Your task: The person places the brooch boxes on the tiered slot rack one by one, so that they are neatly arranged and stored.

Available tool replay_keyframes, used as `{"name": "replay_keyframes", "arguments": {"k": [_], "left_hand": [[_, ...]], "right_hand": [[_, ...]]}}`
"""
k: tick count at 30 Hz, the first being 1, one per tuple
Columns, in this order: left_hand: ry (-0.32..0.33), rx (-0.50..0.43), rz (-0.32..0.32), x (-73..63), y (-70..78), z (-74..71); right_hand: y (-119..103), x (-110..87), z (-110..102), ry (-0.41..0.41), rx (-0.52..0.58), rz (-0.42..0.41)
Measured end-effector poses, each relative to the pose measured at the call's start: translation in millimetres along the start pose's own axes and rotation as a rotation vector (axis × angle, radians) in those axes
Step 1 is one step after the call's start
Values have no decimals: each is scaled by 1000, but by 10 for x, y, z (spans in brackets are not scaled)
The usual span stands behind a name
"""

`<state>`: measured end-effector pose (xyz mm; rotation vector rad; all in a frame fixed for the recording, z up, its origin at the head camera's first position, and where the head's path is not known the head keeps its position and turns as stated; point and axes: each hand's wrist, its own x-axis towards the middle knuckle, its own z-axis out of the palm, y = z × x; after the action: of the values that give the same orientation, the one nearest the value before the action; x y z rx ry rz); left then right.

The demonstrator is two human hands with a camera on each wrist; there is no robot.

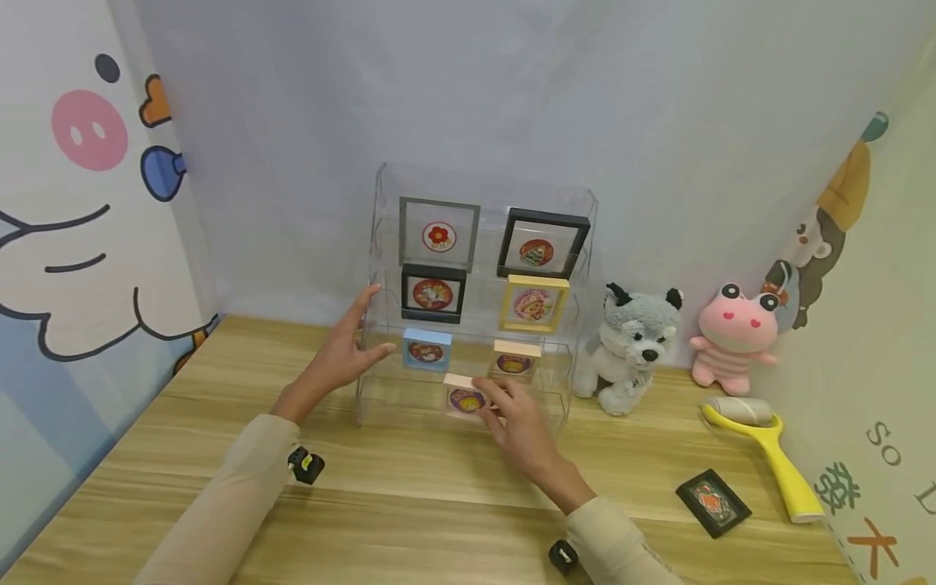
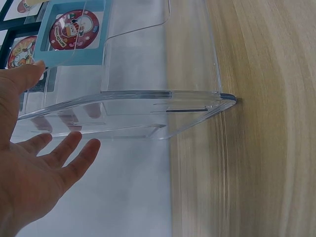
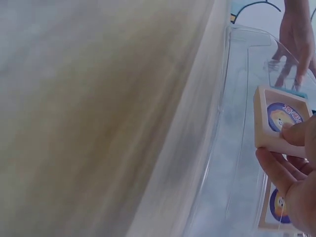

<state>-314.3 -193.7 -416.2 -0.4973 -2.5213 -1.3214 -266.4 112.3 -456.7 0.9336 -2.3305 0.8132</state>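
A clear acrylic tiered stand (image 1: pixel 371 236) holds several small framed badges. My right hand (image 1: pixel 521 426) pinches a pale pink square frame (image 3: pixel 257 118) with a purple round badge, thumb across its front, at the lowest tier. Beside the stand's left side, my left hand (image 1: pixel 338 357) has its fingers extended; in the left wrist view the thumb lies near the blue frame (image 2: pixel 74 58) and the fingers spread along the clear side panel (image 2: pixel 133 95). A peach frame (image 1: pixel 515 348) sits one tier up on the right. Whether the left fingers touch the panel is hard to tell.
Higher tiers carry a grey frame (image 1: pixel 439 201), two black frames (image 1: pixel 544 215) and a yellow one (image 1: pixel 538 281). To the right are a husky plush (image 1: pixel 634 341), a pink plush (image 1: pixel 734 329), a yellow-handled lint roller (image 1: pixel 782 467) and a black frame (image 1: pixel 712 502) lying flat.
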Motion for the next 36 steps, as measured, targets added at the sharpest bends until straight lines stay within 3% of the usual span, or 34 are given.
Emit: {"name": "replay_keyframes", "arguments": {"k": [9, 16, 22, 36], "left_hand": [[2, 14, 0, -9, 7, -4], [-3, 6, -6, -14, 29, -2], [-1, 4, -2, -14, 26, 3], [17, 17, 1, -13, 23, 2]], "right_hand": [[-52, 171, 160, -77, -27, -68], [-112, 241, 275, -133, -58, -54], [-141, 282, 369, -141, -84, -73], [-206, 315, 460, -175, -90, -33]]}}
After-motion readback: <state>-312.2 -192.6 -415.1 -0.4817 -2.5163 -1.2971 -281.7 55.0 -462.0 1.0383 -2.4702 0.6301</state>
